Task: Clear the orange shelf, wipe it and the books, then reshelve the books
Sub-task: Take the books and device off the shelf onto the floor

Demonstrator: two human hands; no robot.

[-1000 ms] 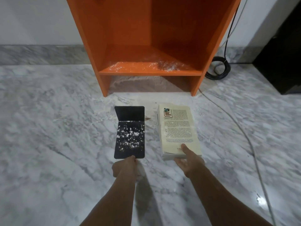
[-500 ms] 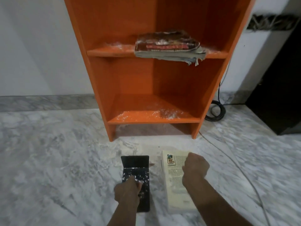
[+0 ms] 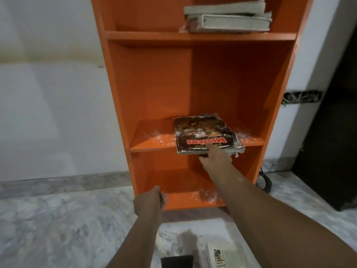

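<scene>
Right hand (image 3: 216, 159) grips "MISTERI" book (image 3: 202, 134), title inverted

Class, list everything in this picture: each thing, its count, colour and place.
shelf unit: one, orange, against the wall
dark-covered book: one, middle shelf, overhanging its front edge
stacked books: at least two, pale, upper shelf
white dust: patches, middle and bottom shelves
black book: one, floor, bottom edge
cream book: one, floor, beside it
cable: one, black, floor right of shelf
right hand: grips dark-covered book
left hand: before bottom shelf, fingers mostly hidden
</scene>
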